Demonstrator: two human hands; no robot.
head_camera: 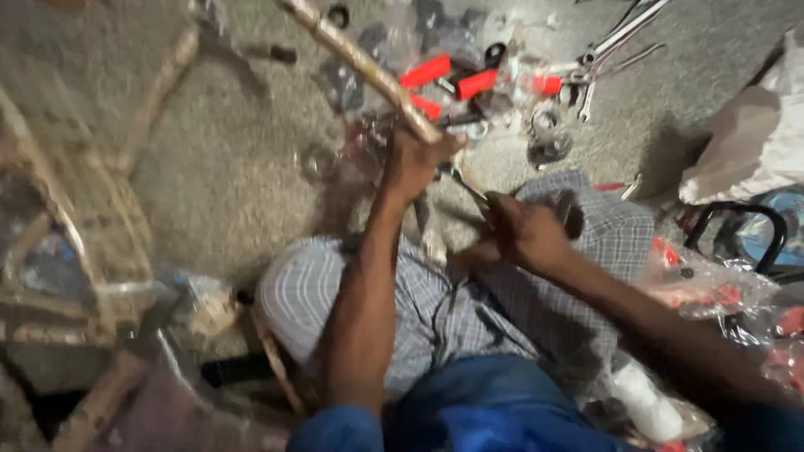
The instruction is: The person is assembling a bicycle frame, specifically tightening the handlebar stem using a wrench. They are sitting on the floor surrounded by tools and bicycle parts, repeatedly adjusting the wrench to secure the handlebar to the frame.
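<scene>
Over the checked cloth [435, 310] spread across the person's lap, both hands work close together. Left hand [416, 163] is clamped around a pale, dirty tube [368, 69] that slants up and away to the top of the view. Right hand [528, 234] is closed around a thin metal tool [466, 186] whose tip points toward the left hand; the blur hides its kind. Beyond them on the concrete floor [226, 167] lie red parts [425, 71], spanners [615, 38] and metal rings [546, 125]. Plastic bags [712, 289] sit at the right.
</scene>
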